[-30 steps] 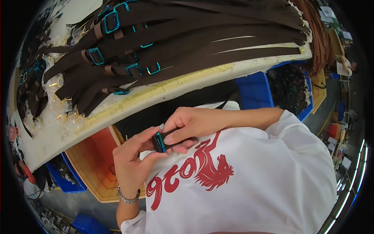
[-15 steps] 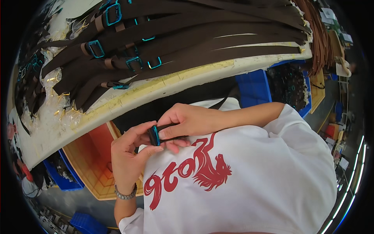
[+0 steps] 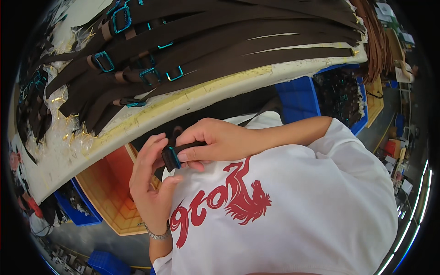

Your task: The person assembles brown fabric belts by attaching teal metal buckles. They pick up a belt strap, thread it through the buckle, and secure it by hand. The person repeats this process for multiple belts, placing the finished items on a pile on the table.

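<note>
A dark brown strap with a teal metal buckle (image 3: 174, 157) is held low in front of my shirt, below the table edge. My right hand (image 3: 213, 140) pinches the strap beside the buckle, thumb on top, fingers partly hidden underneath. A short folded end of the strap (image 3: 170, 159) sticks out of the buckle toward my left hand (image 3: 153, 172). That hand is open around this end, thumb and fingers apart; whether a fingertip touches the strap I cannot tell. A watch is on its wrist.
Many brown straps (image 3: 220, 39) with teal buckles cover the white table (image 3: 183, 107), some ends wrapped in clear plastic. Below stand an orange-lined yellow crate (image 3: 114, 192) and a blue crate (image 3: 300, 98). Thin brown cords (image 3: 378, 50) hang at the right end.
My left thumb and fingers have come off the buckle and spread. The buckle has moved slightly left and turned, showing more of the strap's folded end. My right hand keeps its pinch.
</note>
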The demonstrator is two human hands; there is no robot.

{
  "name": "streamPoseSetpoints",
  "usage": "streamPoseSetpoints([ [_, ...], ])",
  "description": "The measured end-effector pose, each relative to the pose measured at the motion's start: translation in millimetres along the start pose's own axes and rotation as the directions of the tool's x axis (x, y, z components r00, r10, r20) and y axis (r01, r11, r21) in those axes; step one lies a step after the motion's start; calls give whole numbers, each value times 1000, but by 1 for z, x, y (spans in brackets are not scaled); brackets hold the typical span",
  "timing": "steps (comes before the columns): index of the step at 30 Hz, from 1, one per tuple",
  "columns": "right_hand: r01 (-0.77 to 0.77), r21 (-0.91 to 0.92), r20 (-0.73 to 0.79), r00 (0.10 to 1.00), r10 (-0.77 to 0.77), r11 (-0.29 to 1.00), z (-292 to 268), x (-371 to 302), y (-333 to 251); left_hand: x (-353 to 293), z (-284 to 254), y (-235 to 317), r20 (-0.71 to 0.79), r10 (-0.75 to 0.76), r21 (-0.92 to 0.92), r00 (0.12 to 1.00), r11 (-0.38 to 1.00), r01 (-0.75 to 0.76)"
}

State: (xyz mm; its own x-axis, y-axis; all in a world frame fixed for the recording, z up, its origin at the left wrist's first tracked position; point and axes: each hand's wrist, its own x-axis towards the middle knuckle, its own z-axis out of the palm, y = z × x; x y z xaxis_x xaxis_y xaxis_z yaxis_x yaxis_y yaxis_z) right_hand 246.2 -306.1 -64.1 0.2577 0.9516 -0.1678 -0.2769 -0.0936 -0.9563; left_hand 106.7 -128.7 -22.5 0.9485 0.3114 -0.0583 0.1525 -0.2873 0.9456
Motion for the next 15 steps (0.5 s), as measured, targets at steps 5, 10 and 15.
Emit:
streamPoseSetpoints([
  [5,52,-36,-41,998,-53,998,4,1,-12,-9,5,-12,-177,135,184,975,978,-102],
  [10,228,-359,-57,962,-265,905,2,4,-6,-9,8,-1,-147,387,408,910,862,-300],
  [15,529,-697,30,695,-718,484,-1,29,-8,-9,-2,18,-67,466,419,882,816,-399],
])
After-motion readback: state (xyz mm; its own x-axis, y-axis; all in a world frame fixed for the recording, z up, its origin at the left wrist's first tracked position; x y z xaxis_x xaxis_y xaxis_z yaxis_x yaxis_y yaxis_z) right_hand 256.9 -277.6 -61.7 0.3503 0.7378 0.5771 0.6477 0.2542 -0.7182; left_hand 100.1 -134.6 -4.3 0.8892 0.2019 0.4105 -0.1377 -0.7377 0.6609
